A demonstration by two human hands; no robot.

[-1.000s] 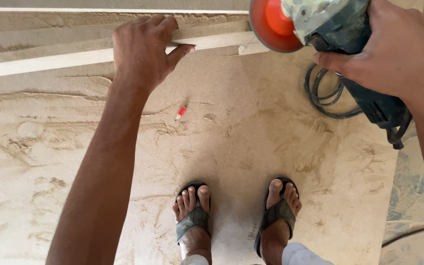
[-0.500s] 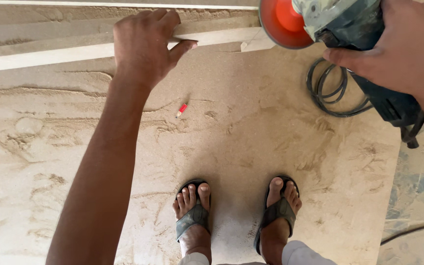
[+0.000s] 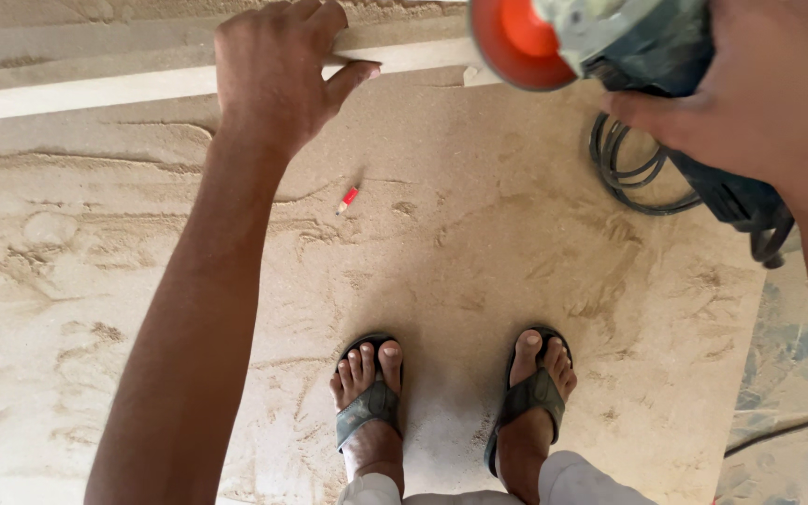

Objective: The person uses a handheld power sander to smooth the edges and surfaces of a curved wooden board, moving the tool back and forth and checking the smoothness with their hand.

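The fingers (image 3: 315,21) of the person's left hand (image 3: 273,79) curl over the upper edge of a long pale wooden strip (image 3: 86,92), with the thumb pressed against its near face, so the hand is clamped on the wood. The strip runs across the top of the view from the left edge towards the centre, lying on a broad sheet of brown board (image 3: 479,243) spread on the floor.

The right hand (image 3: 750,103) is wrapped tightly around the dark body of an angle grinder (image 3: 647,47) at the upper right. The grinder's round orange-red disc (image 3: 512,42) faces the camera and hangs just beside the right end of the strip; whether disc and wood touch cannot be told. The tool's black cable (image 3: 633,168) lies in a loose coil on the board under the hand.

Pale sawdust (image 3: 67,252) covers the board in streaks and swirls, thickest on the left. A short red pencil (image 3: 347,199) lies on the board below the left hand, well apart from both hands.

Lower down, the person's two feet stand on the board in dark open sandals, the left foot (image 3: 367,402) and the right foot (image 3: 535,393) a little apart, toes pointing up the frame. At the far right the board ends and a grey mottled floor (image 3: 787,374) shows.
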